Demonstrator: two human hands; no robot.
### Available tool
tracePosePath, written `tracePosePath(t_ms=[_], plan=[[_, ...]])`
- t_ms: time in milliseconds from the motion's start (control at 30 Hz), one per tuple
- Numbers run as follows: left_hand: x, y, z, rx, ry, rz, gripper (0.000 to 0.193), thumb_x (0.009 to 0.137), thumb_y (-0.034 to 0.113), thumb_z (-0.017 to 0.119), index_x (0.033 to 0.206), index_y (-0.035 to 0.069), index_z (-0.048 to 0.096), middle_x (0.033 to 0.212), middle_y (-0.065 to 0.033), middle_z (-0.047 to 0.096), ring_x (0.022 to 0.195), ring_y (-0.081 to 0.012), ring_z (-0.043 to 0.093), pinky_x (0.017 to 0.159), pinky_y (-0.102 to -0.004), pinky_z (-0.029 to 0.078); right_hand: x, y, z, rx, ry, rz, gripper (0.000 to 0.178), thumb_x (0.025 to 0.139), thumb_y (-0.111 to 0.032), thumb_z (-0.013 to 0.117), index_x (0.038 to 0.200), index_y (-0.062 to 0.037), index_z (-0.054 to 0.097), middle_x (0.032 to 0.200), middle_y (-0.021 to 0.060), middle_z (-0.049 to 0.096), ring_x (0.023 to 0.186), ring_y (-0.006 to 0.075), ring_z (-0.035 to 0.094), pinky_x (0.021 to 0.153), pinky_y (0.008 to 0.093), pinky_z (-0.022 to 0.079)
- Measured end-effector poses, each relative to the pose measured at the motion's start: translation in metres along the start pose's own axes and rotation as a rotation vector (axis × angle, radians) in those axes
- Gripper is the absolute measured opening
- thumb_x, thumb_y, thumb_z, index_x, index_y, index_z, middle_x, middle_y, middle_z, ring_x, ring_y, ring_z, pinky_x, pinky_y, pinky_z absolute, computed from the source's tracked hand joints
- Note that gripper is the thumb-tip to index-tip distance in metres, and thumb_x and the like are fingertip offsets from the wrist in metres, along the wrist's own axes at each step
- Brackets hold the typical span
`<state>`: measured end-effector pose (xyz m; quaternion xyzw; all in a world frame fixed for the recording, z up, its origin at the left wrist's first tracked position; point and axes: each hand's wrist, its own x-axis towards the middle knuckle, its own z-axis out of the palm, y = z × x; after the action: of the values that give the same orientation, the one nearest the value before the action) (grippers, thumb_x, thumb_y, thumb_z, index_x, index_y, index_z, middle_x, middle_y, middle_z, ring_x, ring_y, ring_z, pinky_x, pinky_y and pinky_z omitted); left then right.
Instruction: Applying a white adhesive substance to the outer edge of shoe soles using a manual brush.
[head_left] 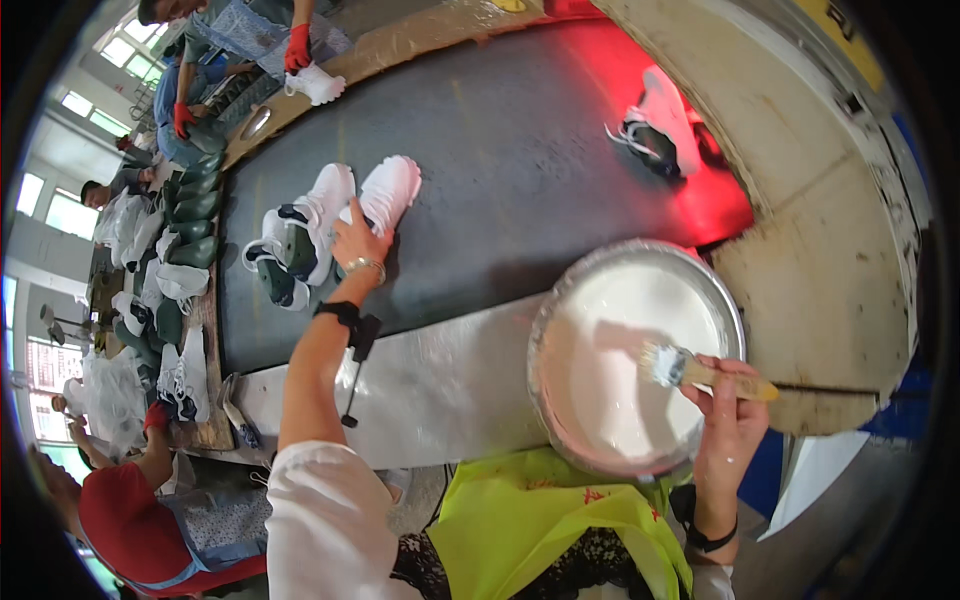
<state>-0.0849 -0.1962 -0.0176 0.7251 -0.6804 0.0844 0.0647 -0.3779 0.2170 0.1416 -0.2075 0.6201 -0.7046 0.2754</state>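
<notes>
My left hand (358, 240) grips one white sneaker (396, 190) on the dark conveyor belt, its fingers curled on the shoe's upper side. A second white sneaker (325, 205) with a dark green lining lies against it on the left. In my right hand (728, 425) is a flat brush with a wooden handle (720, 378), its bristles coated white. The brush is held over a large metal basin (541, 330) of white liquid, bristles pointing left. Whether the bristles touch the liquid I cannot tell.
Under red light at the belt's far right end lies another white sneaker (665, 125). A metal ledge (430, 385) runs along the belt's near side. Shoe lasts (195, 210) and loose shoes crowd the left bench. A co-worker's red-gloved hand (298, 48) holds a white shoe across the belt.
</notes>
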Motion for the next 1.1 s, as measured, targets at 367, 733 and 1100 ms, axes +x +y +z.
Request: tracePosePath(t_ms=[367,733,1100], plan=[[0.042,-0.022,-0.020,-0.303,-0.319,-0.082,0.139,0.053,0.054,0.086,0.149,0.004,0.000,0.134,-0.0249,0.050,0.122,-0.0366,0.052,0.104,-0.0413,0.039,-0.041,-0.008,-0.020,-0.047,0.063,-0.053,0.018,0.097,-0.011,0.050,0.109,0.0036,0.052,0.106,0.0176,0.061,0.099,0.0231,0.062,0.077,0.0309,0.058],[0.070,-0.056,-0.005,-0.694,-0.352,-0.303,0.114,0.060,0.069,0.070,0.130,-0.015,0.041,0.114,-0.0291,0.061,0.104,-0.0376,0.062,0.092,-0.0385,0.047,-0.016,-0.006,0.013,-0.090,-0.012,-0.025,0.019,0.098,-0.011,0.051,0.109,0.0036,0.053,0.106,0.0169,0.062,0.096,0.0211,0.063,0.078,0.0323,0.057],[-0.229,-0.047,-0.084,-2.453,-1.195,-0.306,0.066,0.093,0.056,0.040,0.133,0.003,0.048,0.118,-0.0162,0.062,0.098,-0.0262,0.064,0.085,-0.0385,0.054,0.007,0.047,-0.028,-0.412,-0.190,-0.053,0.019,0.095,-0.014,0.057,0.103,0.0026,0.059,0.091,0.0084,0.065,0.082,0.0134,0.064,0.071,0.0248,0.053]])
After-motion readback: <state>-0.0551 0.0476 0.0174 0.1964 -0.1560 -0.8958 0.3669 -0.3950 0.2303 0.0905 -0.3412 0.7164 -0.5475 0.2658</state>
